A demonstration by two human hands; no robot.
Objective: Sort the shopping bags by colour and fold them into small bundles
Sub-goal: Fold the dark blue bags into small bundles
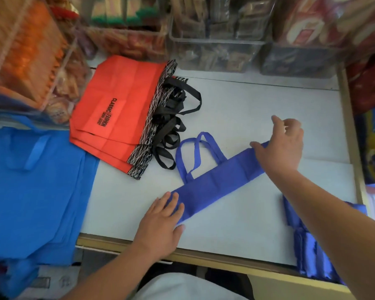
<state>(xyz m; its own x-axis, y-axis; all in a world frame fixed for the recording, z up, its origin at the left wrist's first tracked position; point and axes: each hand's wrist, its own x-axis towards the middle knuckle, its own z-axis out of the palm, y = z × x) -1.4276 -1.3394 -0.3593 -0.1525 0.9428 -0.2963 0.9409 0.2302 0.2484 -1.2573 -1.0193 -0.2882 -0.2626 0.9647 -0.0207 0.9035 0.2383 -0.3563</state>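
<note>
On the white desk (243, 239), a violet bag (217, 182) lies folded lengthwise into a long narrow strip that runs aslant from near left to far right. Its two loop handles (195, 152) stick out flat from the strip's far side. The left hand (160, 224) lies palm down on the strip's near end, fingers straight and close together, pressing the cloth to the desk. The right hand (281, 148) rests over the far end with fingers loosely spread and the thumb touching the strip's edge; it does not plainly pinch anything.

Beyond the strip, a stack of red bags (121, 109) with black handles (173, 118) lies fanned. A pile of light blue bags (37, 191) covers the left side. Folded violet bundles (305, 256) sit at the desk's right near corner, partly under the right forearm. Clear bins (214, 50) of packaged goods line the back.
</note>
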